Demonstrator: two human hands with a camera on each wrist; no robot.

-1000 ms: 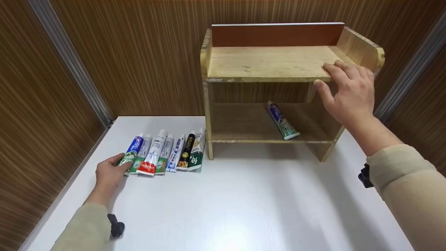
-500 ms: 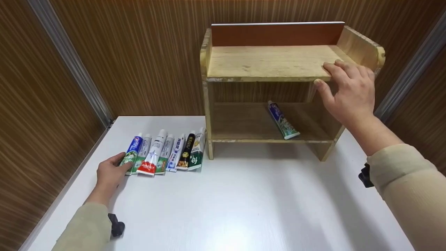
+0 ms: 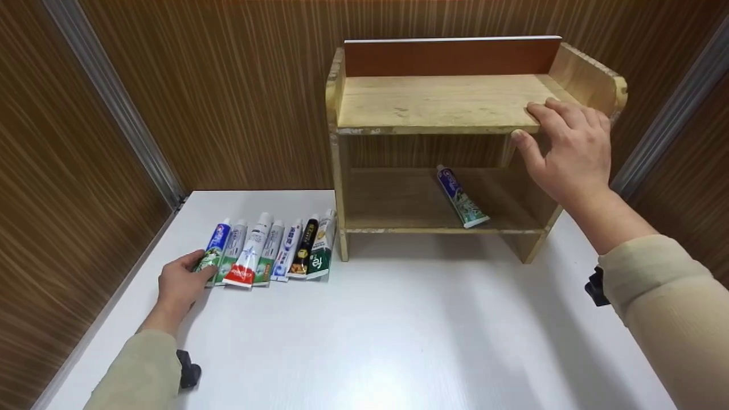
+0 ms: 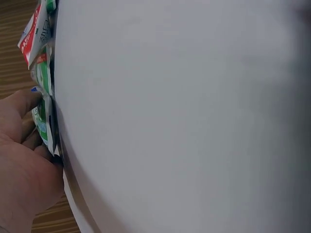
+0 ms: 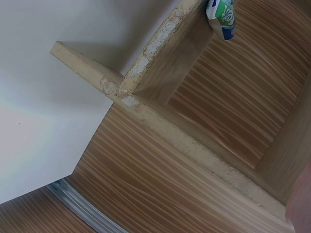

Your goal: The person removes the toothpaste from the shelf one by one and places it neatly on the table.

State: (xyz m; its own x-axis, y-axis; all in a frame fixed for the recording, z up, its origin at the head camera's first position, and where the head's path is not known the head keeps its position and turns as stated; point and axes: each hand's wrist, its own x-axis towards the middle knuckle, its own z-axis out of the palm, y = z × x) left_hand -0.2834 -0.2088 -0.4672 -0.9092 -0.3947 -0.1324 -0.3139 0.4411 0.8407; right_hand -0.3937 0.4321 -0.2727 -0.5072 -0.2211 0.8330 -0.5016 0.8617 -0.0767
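My left hand (image 3: 177, 288) grips the lower end of a blue and green toothpaste tube (image 3: 217, 239), the leftmost in a row lying on the white table. In the left wrist view, its thumb and fingers are on either side of the tube's flat end (image 4: 44, 124). Fingers of my right hand (image 3: 574, 149) rest on the upper board of a wooden shelf (image 3: 433, 102), near its right end, with the thumb at the front edge. Another blue and green toothpaste tube (image 3: 460, 196) lies slanted on the lower board. Only a sliver of the right hand (image 5: 300, 204) shows in the right wrist view.
Beside the held tube lie several more toothpaste tubes, among them a red and white one (image 3: 249, 250), a black one (image 3: 305, 245) and a green and white one (image 3: 322, 245) next to the shelf's left side panel (image 3: 339, 193). Wood-patterned walls (image 3: 245, 102) enclose the table.
The top of the held toothpaste tube has shifted very slightly left. Otherwise both hands and the other tubes stay in place.
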